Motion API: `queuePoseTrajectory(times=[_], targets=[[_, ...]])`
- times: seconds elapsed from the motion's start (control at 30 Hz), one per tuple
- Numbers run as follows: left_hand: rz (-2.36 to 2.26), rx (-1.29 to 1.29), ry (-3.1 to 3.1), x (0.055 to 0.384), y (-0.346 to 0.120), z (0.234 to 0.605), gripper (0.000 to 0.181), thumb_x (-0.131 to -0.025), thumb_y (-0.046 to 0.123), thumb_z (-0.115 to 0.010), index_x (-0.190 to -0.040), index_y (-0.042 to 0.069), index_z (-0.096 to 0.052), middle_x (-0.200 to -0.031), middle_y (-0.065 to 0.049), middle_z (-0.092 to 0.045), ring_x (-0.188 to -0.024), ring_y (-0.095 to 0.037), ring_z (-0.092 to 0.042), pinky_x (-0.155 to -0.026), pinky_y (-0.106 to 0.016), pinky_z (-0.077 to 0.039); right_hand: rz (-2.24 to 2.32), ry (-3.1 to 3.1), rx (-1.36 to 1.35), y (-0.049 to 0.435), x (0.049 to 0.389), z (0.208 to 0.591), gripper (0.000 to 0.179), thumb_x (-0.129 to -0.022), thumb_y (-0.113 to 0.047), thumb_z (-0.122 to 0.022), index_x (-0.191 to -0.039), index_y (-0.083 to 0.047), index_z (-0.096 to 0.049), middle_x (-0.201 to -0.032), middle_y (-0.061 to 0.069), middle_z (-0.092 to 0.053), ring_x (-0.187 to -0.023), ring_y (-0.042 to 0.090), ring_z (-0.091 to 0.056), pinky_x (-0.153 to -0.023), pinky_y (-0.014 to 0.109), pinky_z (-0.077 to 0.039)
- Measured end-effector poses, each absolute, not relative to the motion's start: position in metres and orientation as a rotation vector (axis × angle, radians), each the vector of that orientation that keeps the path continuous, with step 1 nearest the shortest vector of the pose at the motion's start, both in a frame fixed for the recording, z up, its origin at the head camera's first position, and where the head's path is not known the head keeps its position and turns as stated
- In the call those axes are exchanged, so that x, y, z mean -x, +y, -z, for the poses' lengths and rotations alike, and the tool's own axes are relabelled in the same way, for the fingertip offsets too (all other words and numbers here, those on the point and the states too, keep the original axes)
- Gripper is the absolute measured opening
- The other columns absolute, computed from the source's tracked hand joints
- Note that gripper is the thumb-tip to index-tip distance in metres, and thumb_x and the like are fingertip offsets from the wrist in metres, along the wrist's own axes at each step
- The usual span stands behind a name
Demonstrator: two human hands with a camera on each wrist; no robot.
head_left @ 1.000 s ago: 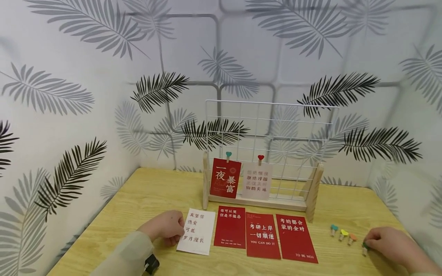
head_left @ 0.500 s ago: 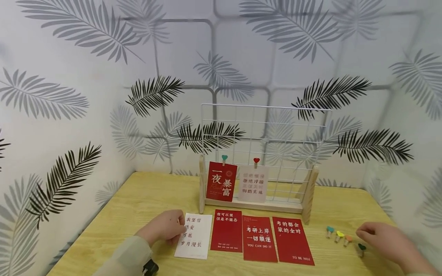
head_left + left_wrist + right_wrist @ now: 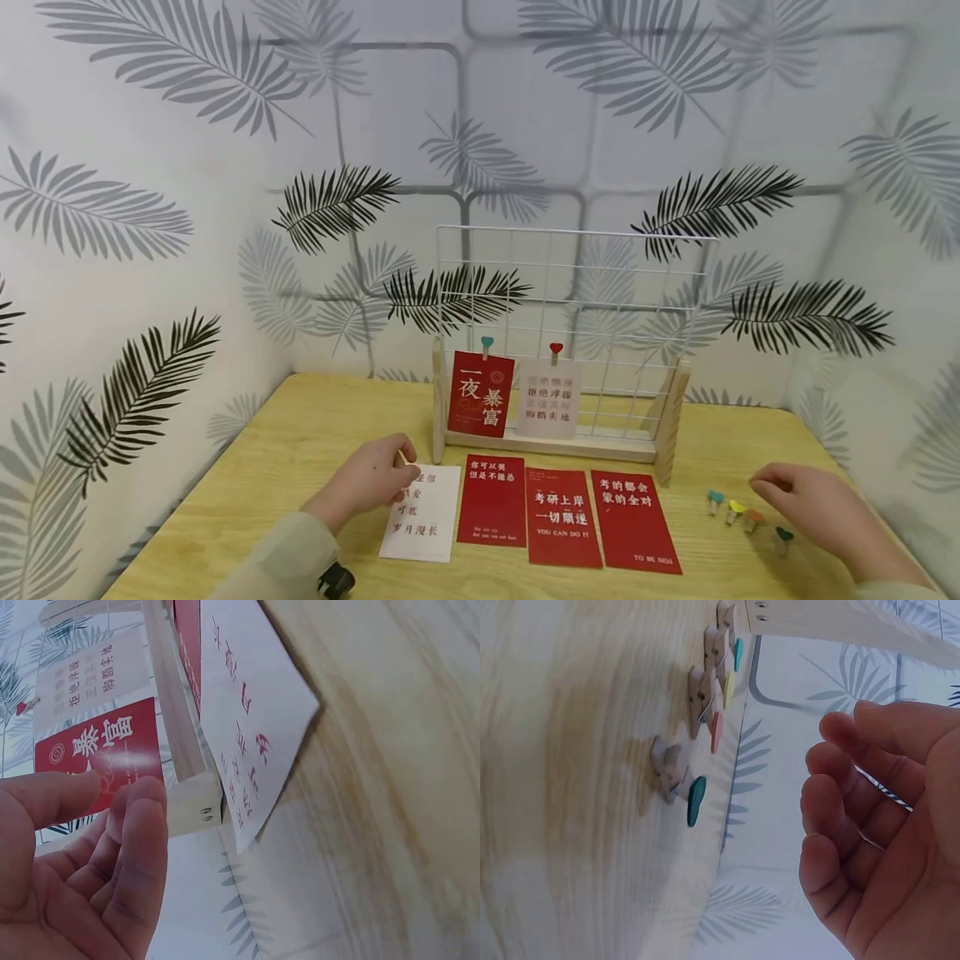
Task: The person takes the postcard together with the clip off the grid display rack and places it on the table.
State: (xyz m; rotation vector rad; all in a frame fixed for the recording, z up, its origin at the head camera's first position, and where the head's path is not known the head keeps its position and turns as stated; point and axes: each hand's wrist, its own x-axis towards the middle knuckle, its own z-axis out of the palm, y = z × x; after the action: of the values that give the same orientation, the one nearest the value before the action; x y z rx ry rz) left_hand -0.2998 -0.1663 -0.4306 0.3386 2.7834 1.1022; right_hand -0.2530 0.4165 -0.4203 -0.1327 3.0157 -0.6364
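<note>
My left hand (image 3: 366, 479), fingers loosely bent and holding nothing, hovers over the upper left of a white card (image 3: 422, 543) printed with Chinese characters. In the left wrist view, the thumb and forefinger stand slightly apart. My right hand (image 3: 813, 507) is raised beside several small wooden clothespins with heart tops; its fingers hang loosely curled around nothing. Nearest to it lies the dark green clothespin (image 3: 783, 540). Orange (image 3: 753, 522), yellow (image 3: 734, 512) and teal (image 3: 715, 501) clothespins form a slanting row to its left.
Three red cards, left (image 3: 491, 508), middle (image 3: 564, 529) and right (image 3: 637, 533), lie beside the white one. Behind them stands a white wire grid (image 3: 622, 312) on a wooden base (image 3: 555, 446). A red card (image 3: 468, 408) and a pale card (image 3: 548, 404) are clipped to it.
My right hand has let go of the dark green clothespin and lifted away from it. My left hand has risen off the white card's left edge. The head view has shifted slightly.
</note>
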Motion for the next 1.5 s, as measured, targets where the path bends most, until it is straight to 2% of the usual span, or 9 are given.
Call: queuePoseTrajectory(times=[0.3, 0.43, 0.53, 0.63, 0.77, 1.1, 1.3, 1.5], targets=[[-1.202, -0.336, 2.808, 0.299, -0.155, 0.430, 0.010, -0.097, 0.018, -0.065, -0.104, 0.013, -0.060, -0.076, -0.002, -0.060, -0.063, -0.017, -0.059, -0.058, -0.033, -0.048, 0.666, 3.058, 0.178, 0.392, 0.258, 0.416, 0.032, -0.103, -0.035, -0.059, -0.116, -0.009, -0.072, -0.107, 0.005, -0.072, -0.088, 0.020, -0.066, -0.072, 0.046, -0.054], [-1.201, -0.357, 2.814, 0.301, -0.150, 0.433, 0.015, -0.097, 0.019, -0.064, -0.109, 0.011, -0.061, -0.080, 0.000, -0.062, -0.066, -0.016, -0.059, -0.059, -0.033, -0.049, 0.679, 3.063, 0.188, 0.383, 0.259, 0.414, 0.030, -0.103, -0.035, -0.060, -0.116, -0.010, -0.072, -0.106, 0.004, -0.072, -0.089, 0.020, -0.066, -0.073, 0.047, -0.054], [-1.207, -0.372, 2.816, 0.303, -0.146, 0.434, 0.019, -0.098, 0.022, -0.064, -0.111, 0.008, -0.061, -0.083, 0.000, -0.063, -0.068, -0.016, -0.060, -0.060, -0.033, -0.050, 0.688, 3.064, 0.193, 0.377, 0.260, 0.413, 0.031, -0.103, -0.036, -0.060, -0.117, -0.011, -0.072, -0.106, 0.004, -0.072, -0.086, 0.017, -0.065, -0.072, 0.045, -0.054], [-1.227, -0.377, 2.811, 0.304, -0.143, 0.433, 0.021, -0.099, 0.025, -0.064, -0.111, 0.009, -0.061, -0.085, 0.000, -0.065, -0.069, -0.016, -0.061, -0.060, -0.034, -0.050, 0.716, 3.044, 0.175, 0.371, 0.262, 0.412, 0.033, -0.103, -0.037, -0.060, -0.119, -0.011, -0.071, -0.107, 0.005, -0.072, -0.079, 0.016, -0.064, -0.070, 0.042, -0.053], [-1.249, -0.380, 2.816, 0.306, -0.139, 0.430, 0.020, -0.099, 0.028, -0.064, -0.110, 0.011, -0.061, -0.087, 0.001, -0.065, -0.070, -0.016, -0.061, -0.060, -0.034, -0.050, 0.734, 3.039, 0.180, 0.364, 0.265, 0.408, 0.034, -0.103, -0.038, -0.059, -0.121, -0.011, -0.070, -0.108, 0.005, -0.072, -0.078, 0.015, -0.063, -0.069, 0.041, -0.052], [-1.297, -0.394, 2.813, 0.310, -0.131, 0.428, 0.024, -0.099, 0.025, -0.064, -0.117, 0.010, -0.060, -0.092, 0.002, -0.064, -0.073, -0.016, -0.063, -0.062, -0.034, -0.052, 0.738, 3.090, 0.236, 0.348, 0.273, 0.405, 0.030, -0.101, -0.037, -0.063, -0.118, -0.015, -0.071, -0.109, 0.005, -0.072, -0.088, 0.017, -0.066, -0.073, 0.046, -0.055], [-1.341, -0.402, 2.791, 0.310, -0.125, 0.426, 0.025, -0.099, 0.025, -0.064, -0.117, 0.008, -0.059, -0.095, 0.000, -0.064, -0.076, -0.017, -0.062, -0.065, -0.033, -0.054, 0.769, 3.097, 0.270, 0.334, 0.277, 0.399, 0.032, -0.102, -0.037, -0.062, -0.122, -0.013, -0.070, -0.102, 0.001, -0.071, -0.083, 0.015, -0.062, -0.069, 0.042, -0.052], [-1.402, -0.408, 2.762, 0.309, -0.111, 0.423, 0.026, -0.099, 0.026, -0.065, -0.118, 0.008, -0.060, -0.101, -0.001, -0.063, -0.081, -0.018, -0.063, -0.070, -0.034, -0.055, 0.770, 3.117, 0.293, 0.322, 0.279, 0.395, 0.033, -0.101, -0.033, -0.064, -0.126, -0.012, -0.069, -0.087, -0.003, -0.066, -0.074, 0.016, -0.056, -0.064, 0.037, -0.047]])
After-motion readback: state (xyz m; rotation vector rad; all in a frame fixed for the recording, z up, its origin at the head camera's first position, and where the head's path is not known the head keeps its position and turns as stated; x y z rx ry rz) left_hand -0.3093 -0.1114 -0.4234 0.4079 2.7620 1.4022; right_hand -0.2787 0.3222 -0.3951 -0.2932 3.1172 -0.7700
